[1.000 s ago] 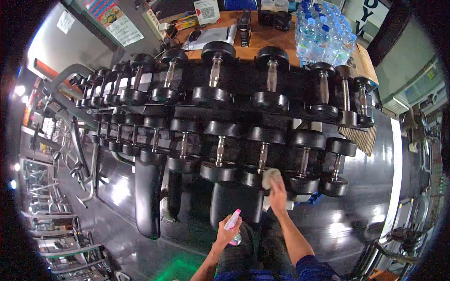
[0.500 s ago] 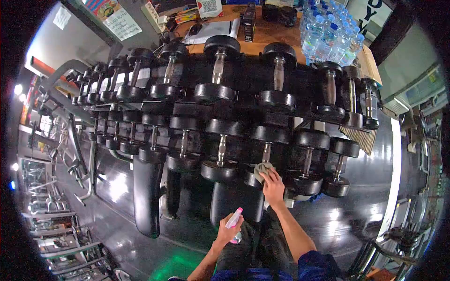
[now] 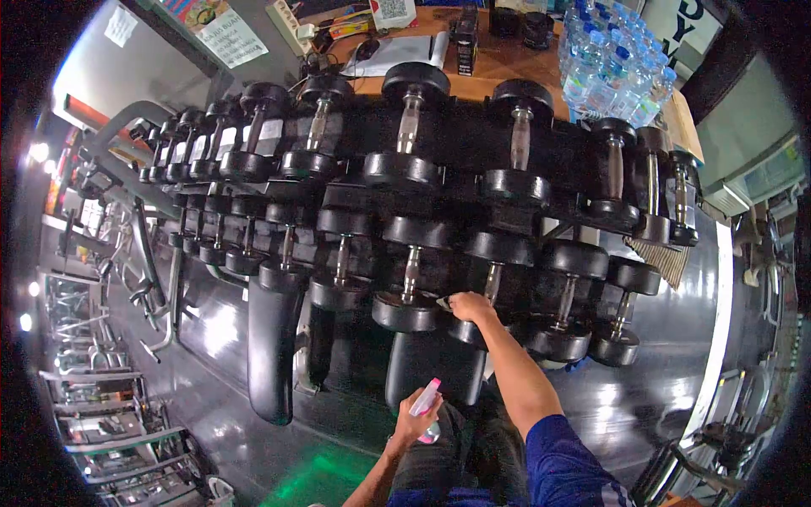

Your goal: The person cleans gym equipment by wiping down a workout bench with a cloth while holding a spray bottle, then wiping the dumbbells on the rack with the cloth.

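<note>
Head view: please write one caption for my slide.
Left hand holding a pink-topped spray bottle, right hand at the lower row of dumbbells.

A black two-tier rack point(image 3: 469, 139) carries dumbbells point(image 3: 405, 314): a lower row on both sides of the right grip point(image 3: 470, 307), an upper row point(image 3: 521, 139) beyond it. Farther past the grip, a wooden bench point(image 3: 507, 61) bears white paper point(image 3: 401, 57), a narrow black box point(image 3: 465, 40) and, to the grip's right, packed water bottles point(image 3: 621, 78). Well left of the grip, gym machines point(image 3: 144, 245) stand on the glossy dark floor point(image 3: 600, 422).

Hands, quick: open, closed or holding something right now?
Left hand: closed around the spray bottle.
Right hand: closed on a cloth, mostly hidden.
</note>
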